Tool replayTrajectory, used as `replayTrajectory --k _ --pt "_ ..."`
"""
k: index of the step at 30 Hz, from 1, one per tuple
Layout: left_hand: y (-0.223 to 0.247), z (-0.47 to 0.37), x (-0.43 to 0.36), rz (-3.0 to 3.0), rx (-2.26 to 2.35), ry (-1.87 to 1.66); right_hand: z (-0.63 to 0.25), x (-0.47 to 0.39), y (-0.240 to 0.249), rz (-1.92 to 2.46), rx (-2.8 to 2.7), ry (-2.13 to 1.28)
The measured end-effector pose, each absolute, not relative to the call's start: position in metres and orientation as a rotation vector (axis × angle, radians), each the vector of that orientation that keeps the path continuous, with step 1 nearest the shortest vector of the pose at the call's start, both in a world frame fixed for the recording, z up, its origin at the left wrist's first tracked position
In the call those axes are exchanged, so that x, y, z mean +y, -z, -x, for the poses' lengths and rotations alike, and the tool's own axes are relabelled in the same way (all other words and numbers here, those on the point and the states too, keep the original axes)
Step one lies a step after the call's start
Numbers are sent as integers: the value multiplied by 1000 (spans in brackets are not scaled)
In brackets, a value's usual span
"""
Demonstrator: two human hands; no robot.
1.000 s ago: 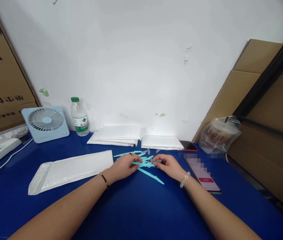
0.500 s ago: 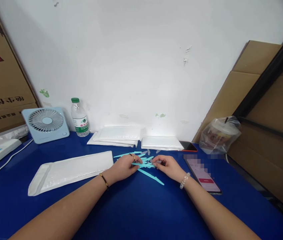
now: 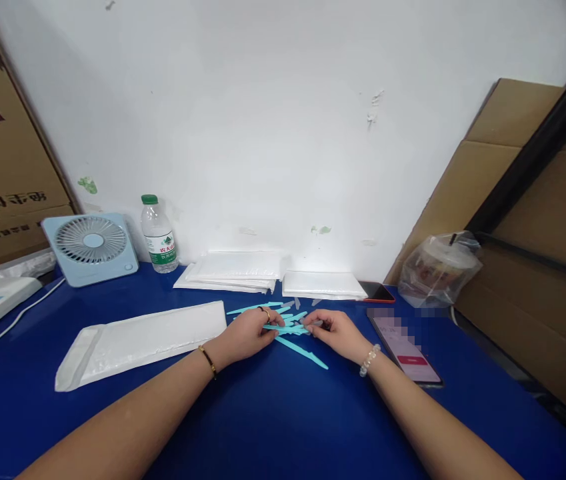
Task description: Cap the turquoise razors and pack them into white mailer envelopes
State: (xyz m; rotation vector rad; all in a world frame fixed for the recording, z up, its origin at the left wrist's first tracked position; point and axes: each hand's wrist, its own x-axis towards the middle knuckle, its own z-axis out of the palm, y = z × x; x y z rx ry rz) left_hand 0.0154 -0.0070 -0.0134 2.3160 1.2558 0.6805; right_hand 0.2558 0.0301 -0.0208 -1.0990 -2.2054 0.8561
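Several slim turquoise sticks that look like eyebrow razors (image 3: 303, 352) lie in a loose pile on the blue table, with small translucent caps (image 3: 297, 302) around its far side. My left hand (image 3: 250, 335) is closed in a pinch on one eyebrow razor (image 3: 287, 329), held level over the pile. At that razor's right end, my right hand (image 3: 335, 333) pinches with thumb and forefinger, seemingly on a small translucent cap (image 3: 307, 323). The fingers partly hide this piece, and I cannot tell whether it is on the razor.
A long white padded packet (image 3: 147, 343) lies to the left. Stacked white packets (image 3: 235, 265) and more packets (image 3: 323, 283) sit by the wall. A fan (image 3: 93, 247), water bottle (image 3: 160, 240) and power strip (image 3: 0, 300) stand left; a phone (image 3: 407, 353) and bagged cup (image 3: 437, 270) are right.
Both hands stay in nearly the same place, still pinching at the same razor. The view has shifted very slightly; nothing else has visibly moved.
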Motion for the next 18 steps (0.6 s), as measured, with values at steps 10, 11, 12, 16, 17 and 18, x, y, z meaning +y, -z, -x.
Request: replayTrajectory --k 10,11,12,16,17,18 --pt "13 -15 -6 -2321 1261 -673 -256 29 20 1101 -2219 -826" --pt "13 -15 -6 -2322 1261 -672 -256 29 20 1102 -2222 -821" --pt "13 -15 -6 -2324 1260 -671 -256 29 20 1103 -2225 -816" --pt "13 -15 -6 -2332 1252 -661 -255 28 19 1106 -2232 -805" --pt "13 -15 -6 -2334 1251 -661 -255 27 18 1104 -2233 -804" --pt "13 -15 -5 -2336 1250 -662 -255 27 18 1103 -2234 -803"
